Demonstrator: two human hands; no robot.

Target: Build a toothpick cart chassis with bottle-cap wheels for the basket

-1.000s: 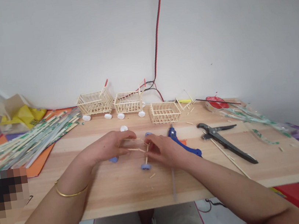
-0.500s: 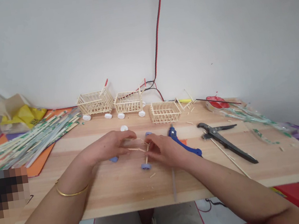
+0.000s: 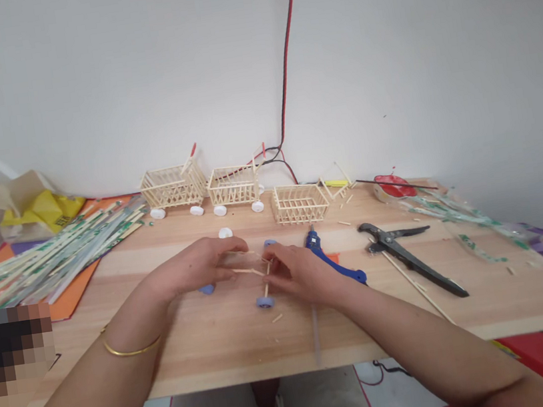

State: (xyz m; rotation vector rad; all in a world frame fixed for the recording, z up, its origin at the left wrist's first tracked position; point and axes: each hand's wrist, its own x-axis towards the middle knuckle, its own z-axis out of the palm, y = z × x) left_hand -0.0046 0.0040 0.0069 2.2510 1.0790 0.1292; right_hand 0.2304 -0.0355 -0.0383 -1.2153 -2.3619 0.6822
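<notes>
Between my hands is a small wheeled frame of thin wooden sticks point(image 3: 247, 271), low over the table. Its right-hand axle ends in a blue wheel point(image 3: 264, 303) at the near side, with another at the far side. A further blue wheel point(image 3: 206, 289) shows under my left hand point(image 3: 211, 260), whose fingers close on the left end of the frame. My right hand point(image 3: 293, 268) pinches the frame's right end by the axle; its fingertips partly hide the joint. A blue glue gun point(image 3: 338, 265) lies just right of that hand. Behind my left hand is a loose white wheel point(image 3: 225, 233).
Two stick carts with white wheels point(image 3: 173, 189) and a wheel-less stick basket point(image 3: 300, 203) stand along the wall. Black pliers point(image 3: 408, 260) lie at right near a red-filled bowl point(image 3: 394, 186). Bundled wrapped sticks point(image 3: 66, 249) cover the left side. A clear glue stick point(image 3: 316, 335) lies in front.
</notes>
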